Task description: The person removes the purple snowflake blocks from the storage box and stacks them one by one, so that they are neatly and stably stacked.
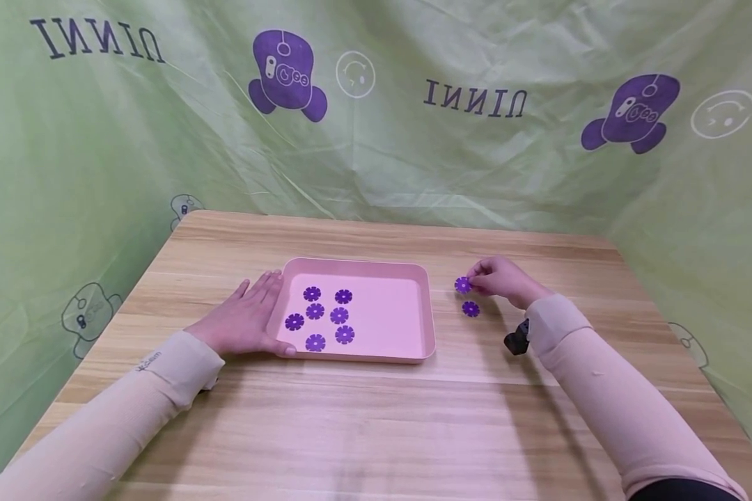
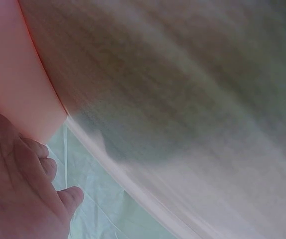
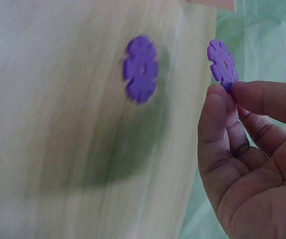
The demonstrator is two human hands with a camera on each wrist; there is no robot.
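Our spread left hand (image 1: 246,321) touches the tray (image 1: 388,309), 7 discs (image 1: 336,316) inside; our right hand (image 1: 503,280) pinches 1 (image 3: 217,62), leaving 1 (image 3: 134,74) nearer the desk's (image 1: 363,438) right edge.

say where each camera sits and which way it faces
Head: on the head, facing forward, down at the tray; left hand, right hand, sleeves show.
Left wrist: on that wrist, facing tray and table; left hand shows.
Right wrist: on that wrist, facing held disc and loose disc; right hand shows.
Head and right wrist share those discs.
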